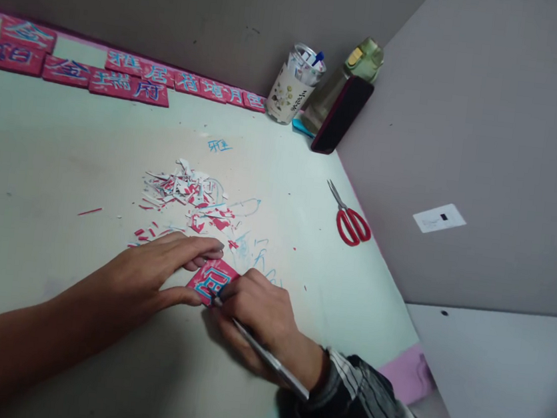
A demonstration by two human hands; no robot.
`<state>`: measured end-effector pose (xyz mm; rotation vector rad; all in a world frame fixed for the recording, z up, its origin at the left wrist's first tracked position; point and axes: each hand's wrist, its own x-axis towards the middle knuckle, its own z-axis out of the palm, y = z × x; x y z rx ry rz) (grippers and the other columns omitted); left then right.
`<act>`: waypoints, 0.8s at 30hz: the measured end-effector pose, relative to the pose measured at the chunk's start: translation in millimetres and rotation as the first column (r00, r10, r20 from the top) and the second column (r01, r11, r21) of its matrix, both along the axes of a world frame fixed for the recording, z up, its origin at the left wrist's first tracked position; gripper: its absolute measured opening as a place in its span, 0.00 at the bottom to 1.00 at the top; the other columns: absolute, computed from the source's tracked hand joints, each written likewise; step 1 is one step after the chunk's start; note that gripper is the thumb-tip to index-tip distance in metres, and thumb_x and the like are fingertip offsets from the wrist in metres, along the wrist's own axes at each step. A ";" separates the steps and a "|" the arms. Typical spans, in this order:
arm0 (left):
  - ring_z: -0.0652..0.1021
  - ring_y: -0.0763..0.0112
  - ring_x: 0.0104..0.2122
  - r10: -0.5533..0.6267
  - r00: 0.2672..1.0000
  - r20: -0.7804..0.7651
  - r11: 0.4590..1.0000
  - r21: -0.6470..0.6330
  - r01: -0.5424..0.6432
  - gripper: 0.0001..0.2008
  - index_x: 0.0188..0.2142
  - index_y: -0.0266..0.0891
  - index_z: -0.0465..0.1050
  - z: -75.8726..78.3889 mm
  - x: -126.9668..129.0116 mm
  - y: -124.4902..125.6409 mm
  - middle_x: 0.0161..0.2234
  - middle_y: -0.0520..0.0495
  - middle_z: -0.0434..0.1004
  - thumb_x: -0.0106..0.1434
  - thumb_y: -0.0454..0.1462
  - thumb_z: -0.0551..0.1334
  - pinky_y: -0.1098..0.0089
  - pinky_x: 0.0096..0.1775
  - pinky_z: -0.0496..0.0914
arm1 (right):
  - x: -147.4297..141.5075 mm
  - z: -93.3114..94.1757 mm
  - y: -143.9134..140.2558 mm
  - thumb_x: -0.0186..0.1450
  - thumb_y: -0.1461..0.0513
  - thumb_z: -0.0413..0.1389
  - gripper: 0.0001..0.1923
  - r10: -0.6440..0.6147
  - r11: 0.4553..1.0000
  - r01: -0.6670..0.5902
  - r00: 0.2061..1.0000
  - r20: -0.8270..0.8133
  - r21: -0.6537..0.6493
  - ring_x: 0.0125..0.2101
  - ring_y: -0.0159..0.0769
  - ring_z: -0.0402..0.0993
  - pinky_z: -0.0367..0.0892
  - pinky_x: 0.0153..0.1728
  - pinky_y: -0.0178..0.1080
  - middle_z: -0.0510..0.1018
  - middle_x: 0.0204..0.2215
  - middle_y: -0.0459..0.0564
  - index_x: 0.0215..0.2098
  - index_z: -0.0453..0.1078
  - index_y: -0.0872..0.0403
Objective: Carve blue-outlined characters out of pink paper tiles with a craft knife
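A small red card point(214, 278) with a blue-outlined character lies on the table near the middle of the view. My left hand point(166, 268) grips its left side, thumb on the near edge and fingers on the far edge. In my right hand point(259, 314), closed in a pen grip, is a slim silver craft knife point(271, 359) whose tip meets the lower part of the character. Just beyond the card, a pile of red and white paper scraps point(185, 188) is spread out.
Red character cards point(116, 82) line the back wall at left. A clear cup point(292, 90) of pens and paper, a green bottle point(329, 94) and a leaning phone point(343, 116) stand at the back. Red-handled scissors point(350, 220) lie along the right edge.
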<state>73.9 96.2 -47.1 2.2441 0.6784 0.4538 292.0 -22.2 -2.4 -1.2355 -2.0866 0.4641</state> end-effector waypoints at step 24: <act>0.82 0.48 0.55 0.000 1.000 0.027 0.998 -0.070 0.002 0.36 0.65 0.49 0.72 3.6 0.7 4.4 0.58 0.41 0.82 0.67 0.64 0.60 0.49 0.58 0.76 | 5.3 -4.8 -0.1 0.76 0.68 0.56 0.07 0.012 0.946 -0.062 0.987 0.158 0.319 0.32 0.34 0.72 0.71 0.36 0.38 0.81 0.34 0.51 0.38 0.71 0.55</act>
